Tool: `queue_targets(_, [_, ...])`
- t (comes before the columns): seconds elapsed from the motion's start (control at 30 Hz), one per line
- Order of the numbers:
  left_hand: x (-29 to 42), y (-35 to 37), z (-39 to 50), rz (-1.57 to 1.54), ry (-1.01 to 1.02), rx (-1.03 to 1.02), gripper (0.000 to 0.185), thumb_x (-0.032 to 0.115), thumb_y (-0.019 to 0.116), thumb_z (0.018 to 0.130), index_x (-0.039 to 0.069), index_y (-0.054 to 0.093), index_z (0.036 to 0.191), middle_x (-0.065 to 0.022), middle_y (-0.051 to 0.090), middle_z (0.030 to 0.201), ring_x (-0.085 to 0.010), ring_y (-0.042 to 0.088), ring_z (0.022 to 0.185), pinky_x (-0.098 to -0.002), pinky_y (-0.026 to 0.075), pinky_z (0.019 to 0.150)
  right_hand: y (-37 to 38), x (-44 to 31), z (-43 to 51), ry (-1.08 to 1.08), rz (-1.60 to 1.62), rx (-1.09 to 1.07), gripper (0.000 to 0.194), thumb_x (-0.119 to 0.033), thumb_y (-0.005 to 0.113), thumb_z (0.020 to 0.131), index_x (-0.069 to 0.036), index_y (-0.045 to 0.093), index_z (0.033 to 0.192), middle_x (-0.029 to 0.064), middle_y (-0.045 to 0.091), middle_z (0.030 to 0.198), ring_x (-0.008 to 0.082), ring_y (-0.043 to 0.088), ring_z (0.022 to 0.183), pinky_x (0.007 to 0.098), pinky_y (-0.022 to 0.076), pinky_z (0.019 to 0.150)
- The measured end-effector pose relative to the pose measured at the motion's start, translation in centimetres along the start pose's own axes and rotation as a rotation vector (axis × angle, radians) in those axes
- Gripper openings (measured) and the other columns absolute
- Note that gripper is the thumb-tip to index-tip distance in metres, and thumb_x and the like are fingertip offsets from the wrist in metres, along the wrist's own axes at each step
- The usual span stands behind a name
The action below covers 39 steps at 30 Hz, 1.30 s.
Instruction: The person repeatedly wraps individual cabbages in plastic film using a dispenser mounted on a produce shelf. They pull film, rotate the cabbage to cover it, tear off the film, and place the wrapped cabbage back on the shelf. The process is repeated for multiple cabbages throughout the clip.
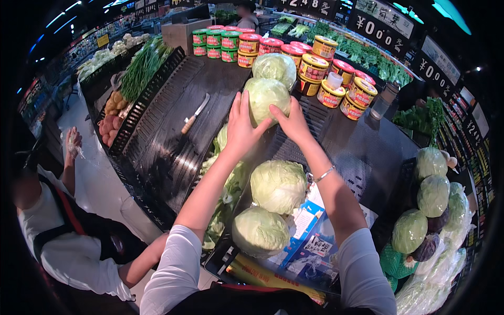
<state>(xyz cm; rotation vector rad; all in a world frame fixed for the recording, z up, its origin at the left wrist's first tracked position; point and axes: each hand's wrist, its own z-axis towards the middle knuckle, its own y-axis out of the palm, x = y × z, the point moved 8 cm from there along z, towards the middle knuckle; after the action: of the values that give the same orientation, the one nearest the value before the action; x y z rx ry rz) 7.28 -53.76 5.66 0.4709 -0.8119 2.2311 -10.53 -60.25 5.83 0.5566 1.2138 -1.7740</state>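
Observation:
Between both hands is a pale green cabbage. My left hand presses its left side, while my right hand grips the lower right, thumb across the front. Right behind it another cabbage sits before the stacked tubs. Closer to me two more cabbages lie on the stand: one cabbage below my wrists and a second cabbage nearer my body. Loose outer cabbage leaves fill a trough under my left forearm. Whether the held cabbage rests on the surface cannot be seen.
A knife with a wooden handle lies on the black display mat. Stacked tubs line the back. Left stands a black crate of vegetables; right, wrapped cabbages. A co-worker is close at my left.

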Motion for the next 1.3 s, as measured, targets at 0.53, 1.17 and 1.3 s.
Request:
queue_targets(0.53, [-1.0, -4.9, -4.9, -0.032, -0.101, 0.143, 0.095, 0.029, 0.079, 0.086, -0.002, 0.024, 0.157, -0.0337, 0.034, 0.152, -0.0462, 0.036, 0.144, -0.0502, 0.033, 0.119, -7.8, -25.6, -26.9, -0.426, 0.391, -0.271, 0.077, -0.005, 0.072, 0.086, -0.002, 0.034, 0.152, 0.0266, 0.044, 0.149, 0.0382, 0.061, 0.123, 0.0478, 0.0520, 0.100])
queue_targets(1.17, [7.0, -8.1, -26.7, -0.438, -0.334, -0.260, 0.057, 0.002, 0.060, 0.093, -0.003, 0.041, 0.146, -0.0200, 0.047, 0.145, -0.0307, 0.054, 0.130, -0.0419, 0.048, 0.105, -21.6, -31.7, -40.3, -1.114, 0.469, 0.343, 0.118, 0.013, 0.073, 0.080, -0.011, -0.006, 0.165, 0.0347, 0.016, 0.163, 0.0512, 0.038, 0.143, 0.0556, 0.0478, 0.109])
queue_targets(1.3, [8.3, -7.7, -27.7, -0.350, -0.273, -0.355, 0.056, 0.004, 0.059, 0.095, -0.004, 0.040, 0.147, -0.0194, 0.047, 0.147, -0.0286, 0.051, 0.133, -0.0399, 0.043, 0.111, -22.3, -33.2, -46.8, -0.403, 0.389, 0.889, 0.116, 0.002, 0.070, 0.092, -0.025, -0.017, 0.164, 0.0175, -0.007, 0.171, 0.0462, 0.019, 0.154, 0.0604, 0.0420, 0.113])
